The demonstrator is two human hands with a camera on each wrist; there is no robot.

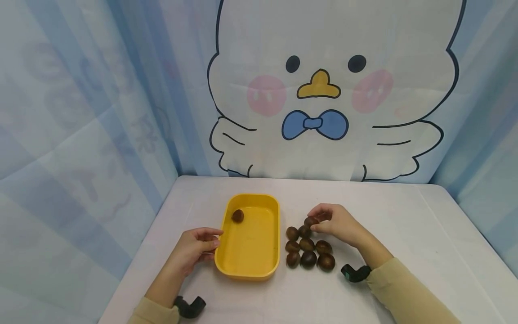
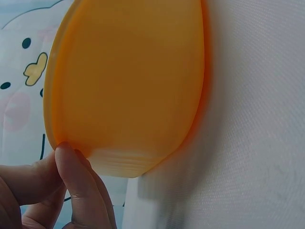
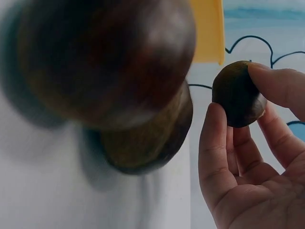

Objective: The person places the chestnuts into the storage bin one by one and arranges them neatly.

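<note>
Hands (image 1: 197,245) (image 1: 339,221) each pinch: left, a yellow tray's rim (image 1: 221,225); right, 1 brown chestnut (image 3: 236,98).

From the head, looks forward and down across the table (image 1: 388,216) to its far edge; from each wrist, close, rolled sideways, faces that edge; in common, the yellow tray (image 1: 251,247).

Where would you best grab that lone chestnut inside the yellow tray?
The lone chestnut is probably best pinched by its rounded sides, from above and the right: it lies near the far-left corner of the yellow tray, close to the walls, while bare tray floor to its right leaves room.
</note>
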